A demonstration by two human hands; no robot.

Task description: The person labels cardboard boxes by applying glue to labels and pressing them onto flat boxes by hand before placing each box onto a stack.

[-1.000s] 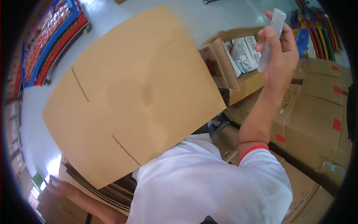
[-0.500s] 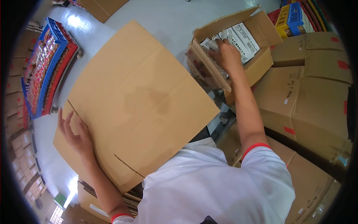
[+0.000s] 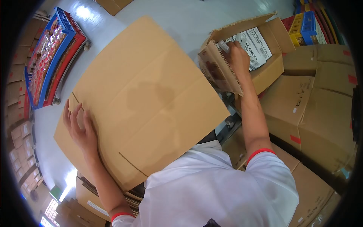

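A large flat cardboard sheet (image 3: 151,98) with two dark slits lies before me. Over its left part is my left hand (image 3: 81,128), fingers apart and empty, near the upper slit. My right hand (image 3: 237,58) reaches into an open carton (image 3: 264,81) at the upper right, its fingers bent around a clear plastic item (image 3: 223,46) whose lower part is hidden. White printed labels (image 3: 251,45) lie inside the carton beside this hand.
Blue and red crates (image 3: 51,64) with packaged goods stand on the floor at upper left. Closed cartons (image 3: 325,102) fill the right side. Yellow and blue crates (image 3: 308,28) are at the upper right. Stacked cardboard (image 3: 90,195) shows under the sheet.
My right hand has come down from the air into the carton with the clear item. My left hand has moved from the lower left onto the sheet's left part.
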